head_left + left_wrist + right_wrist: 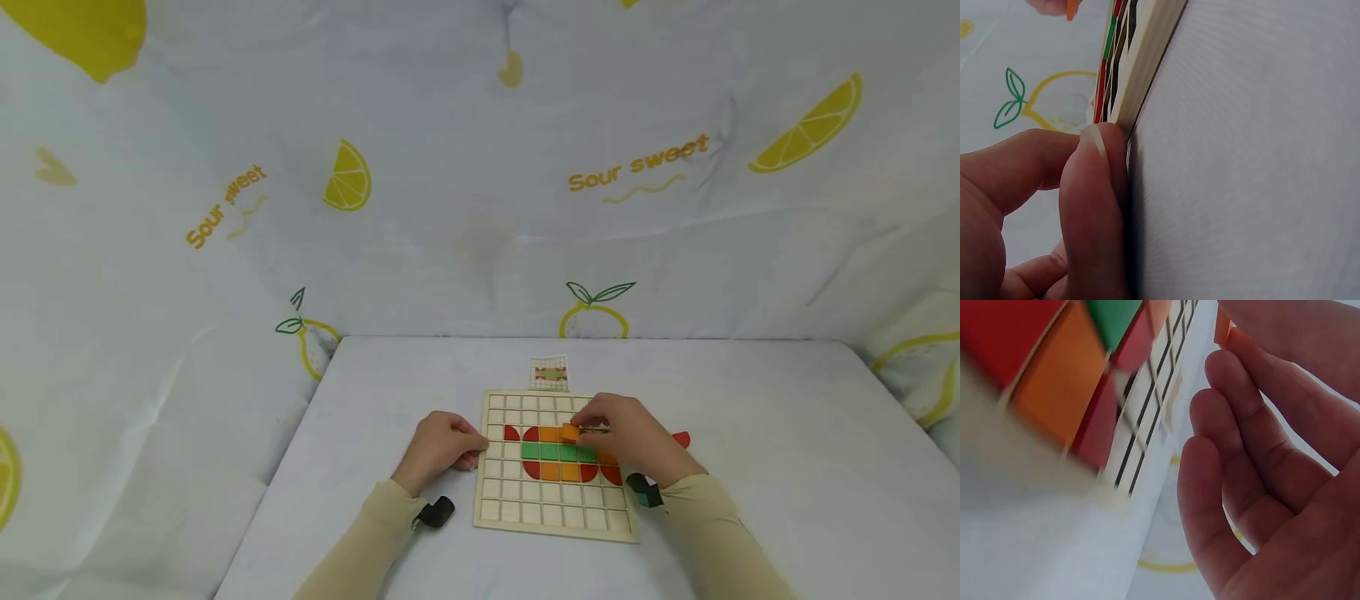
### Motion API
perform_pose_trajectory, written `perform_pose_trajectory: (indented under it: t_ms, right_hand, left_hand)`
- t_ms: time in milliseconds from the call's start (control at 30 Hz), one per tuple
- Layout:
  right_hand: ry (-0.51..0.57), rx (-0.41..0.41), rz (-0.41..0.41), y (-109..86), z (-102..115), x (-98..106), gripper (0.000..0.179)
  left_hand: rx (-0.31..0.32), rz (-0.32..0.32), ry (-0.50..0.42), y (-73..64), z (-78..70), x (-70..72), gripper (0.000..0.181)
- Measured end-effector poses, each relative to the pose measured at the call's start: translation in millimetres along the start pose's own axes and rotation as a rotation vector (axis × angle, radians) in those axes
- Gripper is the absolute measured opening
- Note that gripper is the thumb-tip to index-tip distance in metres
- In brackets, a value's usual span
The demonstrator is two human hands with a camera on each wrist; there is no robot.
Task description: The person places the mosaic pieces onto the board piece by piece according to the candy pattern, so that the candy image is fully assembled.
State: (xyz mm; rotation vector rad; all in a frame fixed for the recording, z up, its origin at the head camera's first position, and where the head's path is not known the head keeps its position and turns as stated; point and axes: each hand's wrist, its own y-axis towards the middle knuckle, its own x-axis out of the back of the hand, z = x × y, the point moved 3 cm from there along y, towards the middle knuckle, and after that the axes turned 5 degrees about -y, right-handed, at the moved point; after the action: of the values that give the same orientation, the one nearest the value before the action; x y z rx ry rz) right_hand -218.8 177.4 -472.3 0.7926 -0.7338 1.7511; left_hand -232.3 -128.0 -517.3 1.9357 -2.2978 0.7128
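Observation:
A pale wooden grid board (530,512) lies flat on the table. Green tiles (550,452) make a row across its middle, with orange and red ones above and below. My right hand (630,429) pinches an orange square tile (570,432) between thumb and forefinger, over the upper tile row. In the right wrist view only a sliver of that tile (1222,328) shows, and the other fingers (1204,469) are loosely bent. At the board's left edge, my left hand (444,443) grips the rim with thumb (1091,206) and forefinger together.
A small pattern card (550,373) lies just beyond the board's far edge. A red piece (682,439) lies to the right, partly behind my right hand. Dark wrist devices (437,512) sit at both cuffs. A lemon-printed sheet (450,233) hangs behind the white table (795,450).

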Motion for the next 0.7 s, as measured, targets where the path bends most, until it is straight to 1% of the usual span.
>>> perform_pose_trajectory:
  t_ms: [233,467,700]
  right_hand:
    - [0.019,0.07,0.023,16.2,25.2,-22.8,0.015]
    - [-0.021,0.116,0.018,25.5,46.4,-41.4,0.014]
    - [-0.091,0.111,0.026,32.3,56.3,-55.9,0.015]
  left_hand:
    - [-0.003,-0.001,-0.013,-1.2,-1.6,0.1,0.016]
    - [0.004,0.002,-0.006,-0.8,-1.1,0.1,0.016]
    - [-0.004,0.0,-0.006,-0.3,-1.0,1.3,0.016]
